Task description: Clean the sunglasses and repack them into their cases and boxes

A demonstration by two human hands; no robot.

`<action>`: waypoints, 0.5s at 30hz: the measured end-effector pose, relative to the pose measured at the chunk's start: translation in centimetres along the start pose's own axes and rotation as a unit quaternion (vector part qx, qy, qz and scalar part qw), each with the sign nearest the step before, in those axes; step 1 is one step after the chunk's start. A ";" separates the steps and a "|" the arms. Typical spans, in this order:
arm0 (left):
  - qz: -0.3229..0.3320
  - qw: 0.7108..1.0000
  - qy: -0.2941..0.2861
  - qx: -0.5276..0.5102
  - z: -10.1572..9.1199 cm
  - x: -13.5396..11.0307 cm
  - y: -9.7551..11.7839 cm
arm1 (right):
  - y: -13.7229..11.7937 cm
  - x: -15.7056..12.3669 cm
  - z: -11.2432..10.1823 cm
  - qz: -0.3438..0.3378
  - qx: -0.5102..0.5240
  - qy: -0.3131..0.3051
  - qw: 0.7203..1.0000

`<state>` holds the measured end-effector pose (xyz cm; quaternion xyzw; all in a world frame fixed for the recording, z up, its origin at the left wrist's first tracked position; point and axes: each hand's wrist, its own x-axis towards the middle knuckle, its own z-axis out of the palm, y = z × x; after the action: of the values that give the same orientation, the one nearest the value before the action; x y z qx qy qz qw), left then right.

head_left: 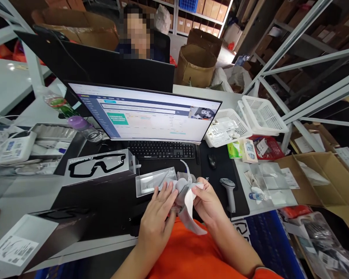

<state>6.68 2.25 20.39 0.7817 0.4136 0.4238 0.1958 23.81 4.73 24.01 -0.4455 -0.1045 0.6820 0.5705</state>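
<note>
My left hand (158,217) and my right hand (208,201) are both closed on a grey soft pouch (186,193) with a drawstring, held just above the desk's front edge over my orange shirt. The left fingers press the pouch's left side; the right fingers pinch its upper right edge. Just behind the pouch lies a small clear plastic box (154,182). A grey box printed with black glasses (100,164) stands to the left of it.
A monitor (145,114) and black keyboard (161,149) stand behind the hands, a mouse (211,161) and barcode scanner (229,192) to the right. White baskets (261,114), small packets and an open carton (322,174) sit at right. Another person sits beyond a second monitor.
</note>
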 end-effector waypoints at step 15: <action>-0.096 0.993 -0.012 -0.073 -1.2 -0.5 -0.3 | 2.6 0.1 0.2 -0.081 -0.139 -0.024 0.987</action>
<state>5.39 1.98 20.58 0.7268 0.4521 0.4230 0.2973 21.87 4.01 22.36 -0.4941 -0.2481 0.6228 0.5537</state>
